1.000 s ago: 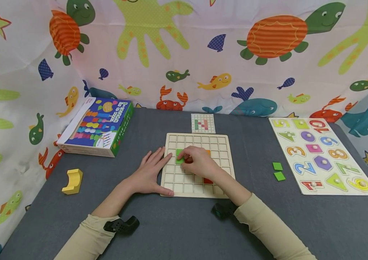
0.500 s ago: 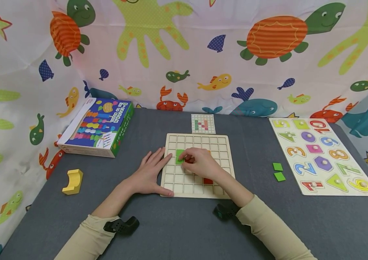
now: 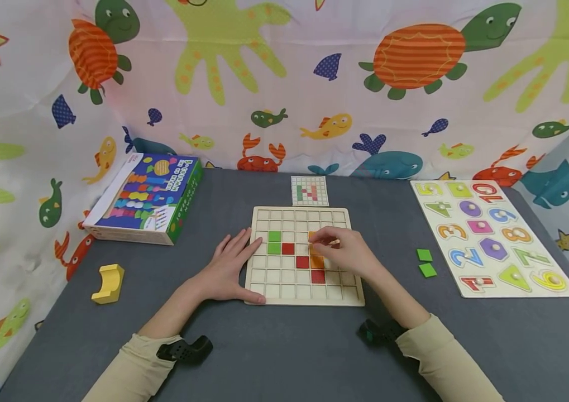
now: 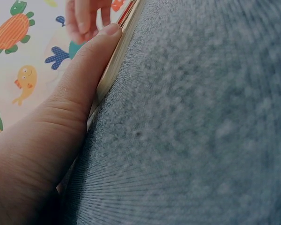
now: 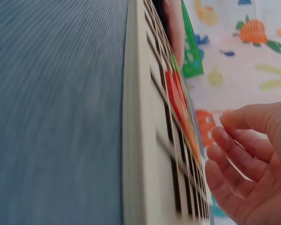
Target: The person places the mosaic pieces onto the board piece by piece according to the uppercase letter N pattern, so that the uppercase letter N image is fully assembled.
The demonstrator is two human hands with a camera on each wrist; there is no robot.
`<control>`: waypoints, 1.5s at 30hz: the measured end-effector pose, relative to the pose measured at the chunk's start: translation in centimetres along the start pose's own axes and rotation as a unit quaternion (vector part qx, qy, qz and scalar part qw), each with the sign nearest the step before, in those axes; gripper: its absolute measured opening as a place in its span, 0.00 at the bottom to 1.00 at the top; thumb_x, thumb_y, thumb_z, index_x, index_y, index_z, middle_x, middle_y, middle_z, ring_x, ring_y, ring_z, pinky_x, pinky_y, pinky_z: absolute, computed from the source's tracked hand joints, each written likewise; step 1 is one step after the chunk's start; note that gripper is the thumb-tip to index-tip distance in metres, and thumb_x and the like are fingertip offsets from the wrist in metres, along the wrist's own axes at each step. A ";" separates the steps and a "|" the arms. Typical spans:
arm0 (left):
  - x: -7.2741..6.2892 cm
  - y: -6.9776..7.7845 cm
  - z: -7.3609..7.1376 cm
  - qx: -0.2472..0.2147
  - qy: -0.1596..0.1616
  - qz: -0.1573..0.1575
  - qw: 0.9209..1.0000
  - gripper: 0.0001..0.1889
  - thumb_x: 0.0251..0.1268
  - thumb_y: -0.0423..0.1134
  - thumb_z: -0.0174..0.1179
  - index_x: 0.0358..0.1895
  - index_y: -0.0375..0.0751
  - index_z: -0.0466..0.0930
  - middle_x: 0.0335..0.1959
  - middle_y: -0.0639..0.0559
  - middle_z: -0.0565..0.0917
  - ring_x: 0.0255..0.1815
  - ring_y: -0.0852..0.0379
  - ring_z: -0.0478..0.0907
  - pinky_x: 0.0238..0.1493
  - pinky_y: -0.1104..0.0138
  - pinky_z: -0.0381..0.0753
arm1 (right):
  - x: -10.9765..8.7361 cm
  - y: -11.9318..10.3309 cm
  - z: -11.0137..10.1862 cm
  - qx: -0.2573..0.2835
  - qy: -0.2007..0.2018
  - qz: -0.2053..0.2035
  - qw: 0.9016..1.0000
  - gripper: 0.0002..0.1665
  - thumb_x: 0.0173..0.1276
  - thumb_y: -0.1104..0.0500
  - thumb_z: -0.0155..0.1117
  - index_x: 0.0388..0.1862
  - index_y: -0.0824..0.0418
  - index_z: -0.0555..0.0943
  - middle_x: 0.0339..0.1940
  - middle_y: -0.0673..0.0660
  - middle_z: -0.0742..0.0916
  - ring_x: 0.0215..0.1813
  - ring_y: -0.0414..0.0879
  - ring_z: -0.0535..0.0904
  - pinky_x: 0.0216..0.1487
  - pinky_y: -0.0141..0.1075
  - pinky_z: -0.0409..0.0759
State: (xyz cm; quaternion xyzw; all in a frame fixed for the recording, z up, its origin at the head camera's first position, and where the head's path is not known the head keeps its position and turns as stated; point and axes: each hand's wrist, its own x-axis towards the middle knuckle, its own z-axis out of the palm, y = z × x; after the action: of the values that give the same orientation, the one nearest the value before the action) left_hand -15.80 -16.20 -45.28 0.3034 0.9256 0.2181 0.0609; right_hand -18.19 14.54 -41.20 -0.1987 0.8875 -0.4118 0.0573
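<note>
A wooden grid board [image 3: 264, 290] lies on the grey table. My left hand [image 3: 229, 271] rests at its left side with fingers spread, the thumb [image 4: 91, 56] along the front edge. Two green tiles [image 3: 274, 242] sit in the grid's left part, and red tiles [image 3: 302, 262] run diagonally down to the right from them. Over the orange tiles [image 3: 316, 262] hovers my right hand [image 3: 347, 251], partly hiding them. Its fingers are loosely bent, with nothing visible between them in the right wrist view. A small pattern card [image 3: 310, 191] lies behind the board.
Two loose green tiles [image 3: 425, 262] lie right of the board. Farther right is a number and shape puzzle [image 3: 495, 240]. A blue game box [image 3: 148, 192] stands at the back left, with a yellow curved block [image 3: 109, 283] in front of it. A printed cloth [image 3: 284, 84] hangs behind.
My right hand has moved right, from the green and red tiles to over the orange ones, uncovering a red tile beside the green pair. The left hand stays put; the view shifts slightly.
</note>
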 end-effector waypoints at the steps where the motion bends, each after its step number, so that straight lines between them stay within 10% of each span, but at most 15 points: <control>1: 0.0 0.0 0.0 0.000 0.000 0.000 1.000 0.65 0.40 0.74 0.68 0.79 0.44 0.46 0.79 0.41 0.41 0.79 0.45 0.35 0.72 0.45 0.33 | -0.3 0.4 -0.5 -0.004 0.003 0.004 1.000 0.09 0.69 0.57 0.65 0.45 0.56 0.86 0.41 0.48 0.87 0.43 0.44 0.79 0.48 0.42 0.80; 21: 0.0 -0.1 0.0 -0.002 -0.003 -0.007 1.000 0.66 0.39 0.76 0.65 0.79 0.44 0.47 0.80 0.42 0.41 0.79 0.46 0.34 0.72 0.45 0.32 | -8.5 7.2 -9.6 -0.182 0.097 0.082 0.975 0.15 0.65 0.65 0.64 0.51 0.67 0.81 0.50 0.70 0.81 0.49 0.63 0.74 0.49 0.58 0.71; 45: 0.0 0.2 -0.2 -0.001 -0.002 0.000 1.000 0.65 0.40 0.73 0.68 0.79 0.43 0.47 0.79 0.40 0.42 0.79 0.45 0.36 0.72 0.44 0.33 | -6.8 6.7 -8.3 -0.165 0.063 0.056 0.983 0.18 0.61 0.66 0.69 0.51 0.67 0.81 0.44 0.64 0.84 0.44 0.56 0.81 0.45 0.52 0.79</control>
State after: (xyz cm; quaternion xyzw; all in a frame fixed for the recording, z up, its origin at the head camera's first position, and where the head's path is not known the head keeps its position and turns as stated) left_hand -15.79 -16.16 -45.02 0.3041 0.9250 0.2189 0.0627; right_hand -16.26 27.04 -41.24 -0.1288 0.9548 -0.2678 -0.0093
